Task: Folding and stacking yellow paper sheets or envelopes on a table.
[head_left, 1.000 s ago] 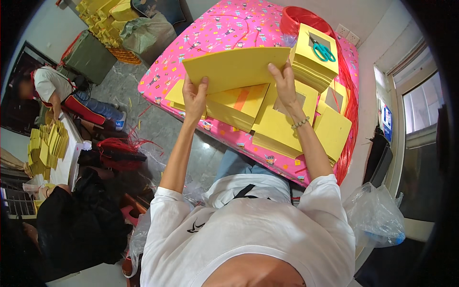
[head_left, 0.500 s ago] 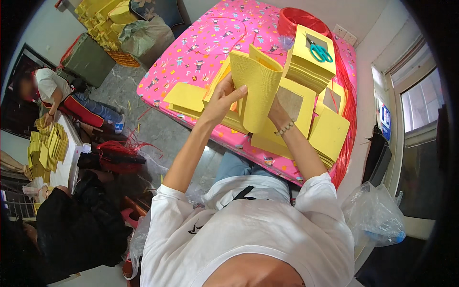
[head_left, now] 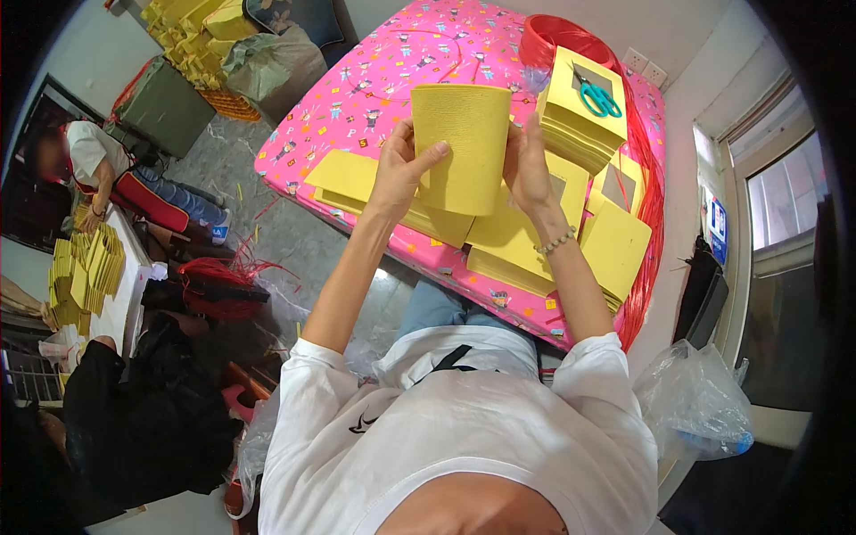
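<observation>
Flat yellow paper stack [head_left: 462,147] now curved, left hand [head_left: 403,169], right hand [head_left: 529,165]

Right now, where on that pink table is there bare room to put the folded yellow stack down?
The far left of the pink tablecloth, beyond the folded yellow stack, is mostly bare. The near and right side is crowded: flat yellow sheets, a tall pile carrying teal scissors, and red string.
</observation>
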